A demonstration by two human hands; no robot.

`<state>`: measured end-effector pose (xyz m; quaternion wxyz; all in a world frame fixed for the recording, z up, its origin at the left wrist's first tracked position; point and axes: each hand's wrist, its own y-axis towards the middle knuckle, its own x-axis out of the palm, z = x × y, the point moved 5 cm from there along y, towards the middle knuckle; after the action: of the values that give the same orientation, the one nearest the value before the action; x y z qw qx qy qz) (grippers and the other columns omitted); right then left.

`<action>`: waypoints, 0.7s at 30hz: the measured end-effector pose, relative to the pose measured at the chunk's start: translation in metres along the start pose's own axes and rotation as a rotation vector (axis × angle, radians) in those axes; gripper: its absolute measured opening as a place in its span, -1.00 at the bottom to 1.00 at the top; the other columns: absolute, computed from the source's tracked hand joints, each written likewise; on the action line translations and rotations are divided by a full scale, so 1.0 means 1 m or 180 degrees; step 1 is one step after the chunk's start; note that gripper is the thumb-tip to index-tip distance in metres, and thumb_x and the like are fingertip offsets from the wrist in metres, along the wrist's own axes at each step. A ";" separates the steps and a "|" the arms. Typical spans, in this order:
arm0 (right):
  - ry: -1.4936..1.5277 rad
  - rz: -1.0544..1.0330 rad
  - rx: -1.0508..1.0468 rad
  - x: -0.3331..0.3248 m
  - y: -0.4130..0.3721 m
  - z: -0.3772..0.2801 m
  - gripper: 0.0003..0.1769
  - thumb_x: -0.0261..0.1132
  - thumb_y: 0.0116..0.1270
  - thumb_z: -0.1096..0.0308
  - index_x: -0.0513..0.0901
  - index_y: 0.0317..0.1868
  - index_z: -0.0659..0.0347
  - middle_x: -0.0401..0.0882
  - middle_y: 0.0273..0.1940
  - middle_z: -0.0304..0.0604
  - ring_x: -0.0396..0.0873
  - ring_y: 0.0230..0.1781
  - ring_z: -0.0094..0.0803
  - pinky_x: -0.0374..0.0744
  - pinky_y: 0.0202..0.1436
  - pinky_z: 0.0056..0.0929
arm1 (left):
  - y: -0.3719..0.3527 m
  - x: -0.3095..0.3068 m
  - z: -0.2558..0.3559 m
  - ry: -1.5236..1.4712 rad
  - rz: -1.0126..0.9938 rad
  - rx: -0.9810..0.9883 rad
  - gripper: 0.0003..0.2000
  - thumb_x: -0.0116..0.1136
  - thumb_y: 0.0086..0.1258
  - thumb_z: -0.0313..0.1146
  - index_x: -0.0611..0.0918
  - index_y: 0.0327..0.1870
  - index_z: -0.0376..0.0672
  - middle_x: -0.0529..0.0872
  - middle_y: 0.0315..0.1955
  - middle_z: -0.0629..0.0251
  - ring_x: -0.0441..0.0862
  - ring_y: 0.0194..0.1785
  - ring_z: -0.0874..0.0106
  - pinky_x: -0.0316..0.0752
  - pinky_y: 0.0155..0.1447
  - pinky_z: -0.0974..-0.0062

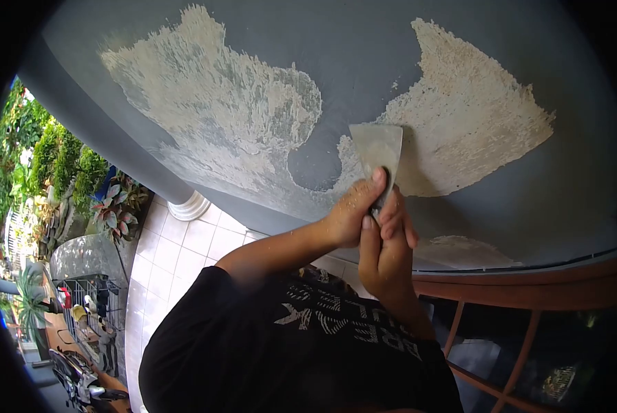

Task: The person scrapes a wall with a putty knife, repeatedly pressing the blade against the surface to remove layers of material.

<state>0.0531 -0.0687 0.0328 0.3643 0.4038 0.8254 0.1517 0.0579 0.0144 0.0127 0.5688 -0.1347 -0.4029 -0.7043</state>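
Observation:
A putty knife (372,146) with a broad, flat metal blade points upward, its edge at the grey painted wall (353,76). My left hand (352,212) is closed around its handle, the thumb pressed along the base of the blade. Just below, my right hand (385,258) is closed around the lower handle, fingers close against the left hand. Most of the handle is hidden by both hands. Behind the blade is a bare, rough pale patch (470,110) where the paint is off. Another scraped patch (219,103) spreads to the left. Pale specks dot my left hand and forearm.
A grey round column (102,124) with a white base (189,206) stands at the left, on pale floor tiles (167,241). Beyond are plants (74,162), a metal rack (95,303) and a motorcycle (81,378). A brown-framed window (529,330) lies at the lower right.

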 end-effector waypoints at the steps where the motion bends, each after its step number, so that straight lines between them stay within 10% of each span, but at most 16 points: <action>1: 0.0068 -0.0080 -0.0019 0.002 0.006 0.004 -0.74 0.16 0.38 0.39 0.46 -0.01 0.38 0.53 -0.20 0.12 0.60 -0.15 -0.07 0.53 -0.07 -0.23 | 0.003 -0.005 0.003 0.0127 0.0029 0.0080 -0.38 -0.54 0.53 0.16 0.36 -0.58 -0.14 0.42 -0.71 0.27 0.66 -0.31 0.03 0.49 0.09 0.00; 21: 0.0420 -0.0391 -0.0063 0.000 -0.012 0.007 -0.63 0.10 0.37 0.45 0.32 0.12 0.47 0.43 -0.15 0.15 0.53 -0.10 -0.02 0.49 -0.01 -0.20 | -0.008 0.004 -0.007 0.0004 0.0454 -0.0199 -0.37 -0.52 0.53 0.16 0.36 -0.61 -0.15 0.41 -0.74 0.24 0.66 -0.34 0.02 0.49 0.12 0.02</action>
<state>0.0519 -0.0765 0.0218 0.3217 0.3379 0.8693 0.1636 0.0510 0.0068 0.0067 0.6133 -0.1803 -0.3698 -0.6743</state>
